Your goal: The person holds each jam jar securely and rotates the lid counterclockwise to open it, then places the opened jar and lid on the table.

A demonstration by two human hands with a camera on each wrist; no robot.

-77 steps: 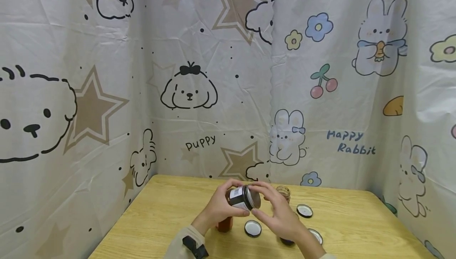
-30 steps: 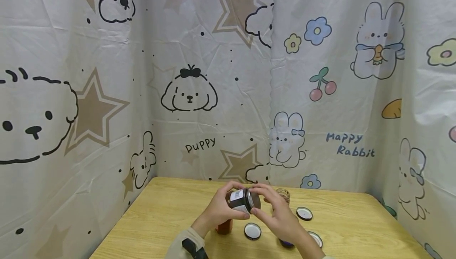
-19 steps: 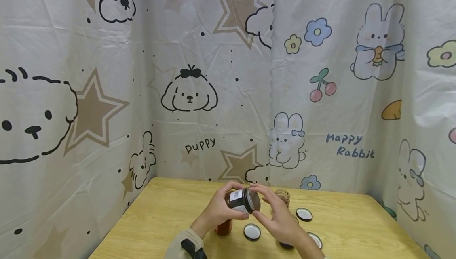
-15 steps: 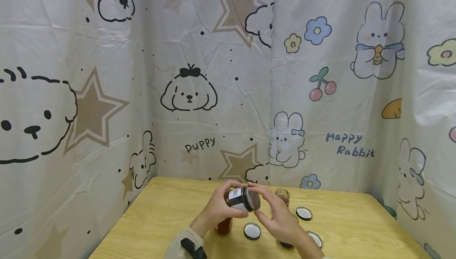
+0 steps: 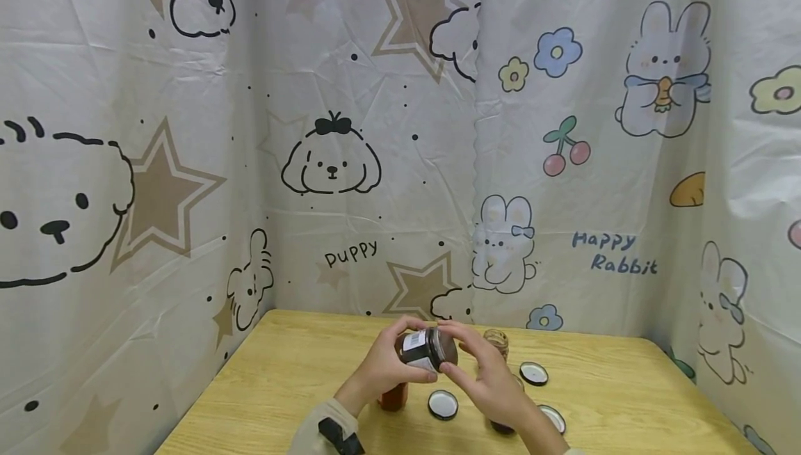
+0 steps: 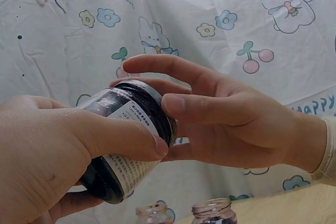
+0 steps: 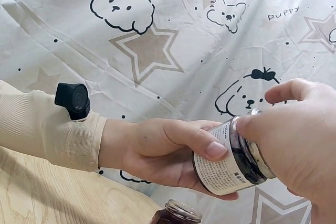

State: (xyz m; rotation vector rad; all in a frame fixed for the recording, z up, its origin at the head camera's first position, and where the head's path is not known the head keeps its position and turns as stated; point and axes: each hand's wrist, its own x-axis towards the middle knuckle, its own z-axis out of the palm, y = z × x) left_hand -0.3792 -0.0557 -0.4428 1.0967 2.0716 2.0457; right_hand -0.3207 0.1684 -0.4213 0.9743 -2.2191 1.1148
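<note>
My left hand [image 5: 384,363] grips a tilted glass jar [image 5: 416,349] with dark contents and a black and white label, held above the table. In the left wrist view its thumb lies along the label of the jar [image 6: 128,129]. At the jar's right end, the fingers and thumb of my right hand [image 5: 491,378] are curled round a lid [image 5: 446,349] with a silvery edge. The right wrist view shows the right hand [image 7: 299,135] covering part of that end. A jar with reddish-brown contents [image 5: 393,398] stands below the left hand.
On the wooden table [image 5: 300,371] lie black-rimmed lids, white insides up: one in the middle [image 5: 443,405], one farther right [image 5: 534,373], one beside the right forearm [image 5: 553,419]. An uncovered glass jar [image 5: 496,342] stands behind the right hand. A dark jar [image 5: 503,428] is partly hidden.
The right hand's fingers and thumb shift slightly round the lid. The left hand and jar stay in nearly the same place.
</note>
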